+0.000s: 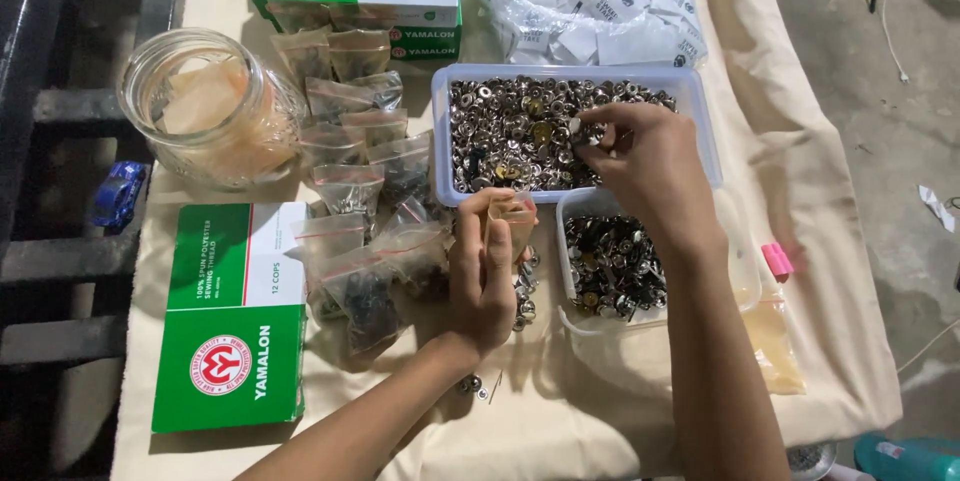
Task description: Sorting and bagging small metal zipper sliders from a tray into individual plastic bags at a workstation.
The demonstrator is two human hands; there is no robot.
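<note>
- Fingers of the right hand (pixel 640 156) are pinched shut on 1 small metal snap button (pixel 583 131), held just above the heap in the large clear tray (pixel 700 91).
- Left hand (pixel 487 276) is curled closed around the mouth of 1 small plastic bag (pixel 510 209), holding it upright between the tray and the row of filled bags.
- Progress, as I judge it: about 12 small zip bags (pixel 350 151) already lie packed in a line on the desk (pixel 560 421), running from the upper green box to the left wrist; the exact count is unclear where they overlap.
- Left to do: the large tray is still heaped with silver buttons, and 1 smaller clear tub (pixel 745 271) beside it holds a darker mix, so much stock remains loose.
- A few stray buttons (pixel 524 296) lie on the cloth, just beside the left hand.
- Further out: 2 stacks of green and white boxes (pixel 232 321), 1 glass jar (pixel 205 106) at the upper left, 1 pile of white packets (pixel 600 1) behind the tray, and 1 pink clip (pixel 776 260) on the right.
</note>
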